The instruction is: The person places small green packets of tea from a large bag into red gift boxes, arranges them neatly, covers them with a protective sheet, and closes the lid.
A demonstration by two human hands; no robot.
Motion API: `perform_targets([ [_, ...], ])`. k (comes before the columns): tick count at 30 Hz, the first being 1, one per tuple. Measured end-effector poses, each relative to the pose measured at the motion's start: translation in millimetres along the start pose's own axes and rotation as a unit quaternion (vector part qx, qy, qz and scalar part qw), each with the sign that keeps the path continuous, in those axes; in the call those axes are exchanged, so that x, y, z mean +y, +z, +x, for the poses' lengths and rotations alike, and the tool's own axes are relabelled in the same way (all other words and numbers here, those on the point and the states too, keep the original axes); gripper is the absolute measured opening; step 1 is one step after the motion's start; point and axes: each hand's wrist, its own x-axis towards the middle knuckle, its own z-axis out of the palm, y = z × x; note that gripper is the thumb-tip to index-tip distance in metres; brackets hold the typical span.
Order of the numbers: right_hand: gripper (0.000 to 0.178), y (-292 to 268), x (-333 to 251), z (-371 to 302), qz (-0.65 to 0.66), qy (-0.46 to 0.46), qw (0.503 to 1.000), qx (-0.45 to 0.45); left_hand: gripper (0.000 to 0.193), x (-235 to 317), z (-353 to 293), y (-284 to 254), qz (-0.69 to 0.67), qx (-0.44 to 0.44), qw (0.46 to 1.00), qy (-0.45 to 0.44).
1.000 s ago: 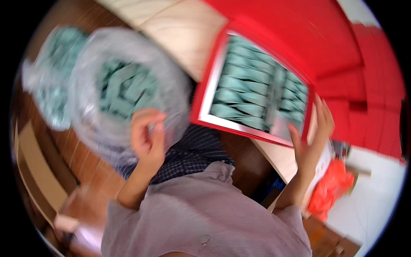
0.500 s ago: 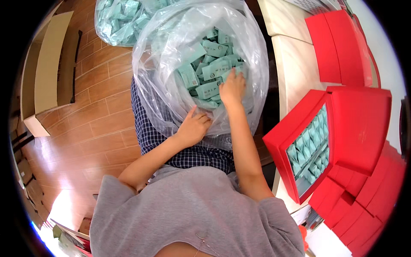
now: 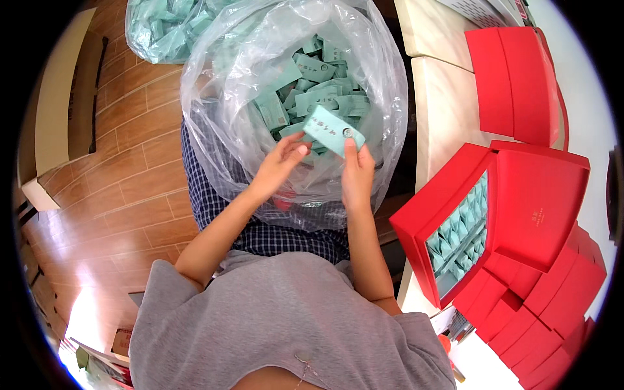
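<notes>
A pale green sachet [image 3: 328, 129] is pinched at its right end by my right hand [image 3: 359, 175], thumb on top, above the mouth of a large clear plastic bag [image 3: 211, 123]. My left hand [image 3: 275, 171] is by the sachet's left end, fingers apart; whether a fingertip touches it is unclear. Loose green sachets [image 3: 318, 70] fill the bag, which rests over my lap. To the right, an open red box [image 3: 411, 227] holds rows of upright green sachets [image 3: 463, 227], with bare space at its near end.
A second clear bag of green sachets [image 3: 172, 29] lies at the far left. Red boxes [image 3: 520, 84] stand at the far right, and more red boxes [image 3: 520, 325] are stacked near right. An open cardboard carton [image 3: 62, 97] is on the wooden floor [image 3: 123, 195].
My right hand has come up out of the pile toward me with one sachet. My left hand has left the bag's rim and moved left and up toward that sachet.
</notes>
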Motion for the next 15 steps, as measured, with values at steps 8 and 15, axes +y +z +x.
perform_targets([
  [8, 0.024, 25.7, -6.7, -7.3, 0.128, 0.206, 0.939, -0.242, 0.055, 34.8, 2.3, 0.0, -0.221, -0.013, 0.975, 0.002],
  [15, 0.041, 22.4, 45.6, 94.0, -0.459, -0.181, 0.865, 0.092, 0.046, 26.0, -0.4, -9.9, -0.327, -0.054, 0.943, -0.02],
])
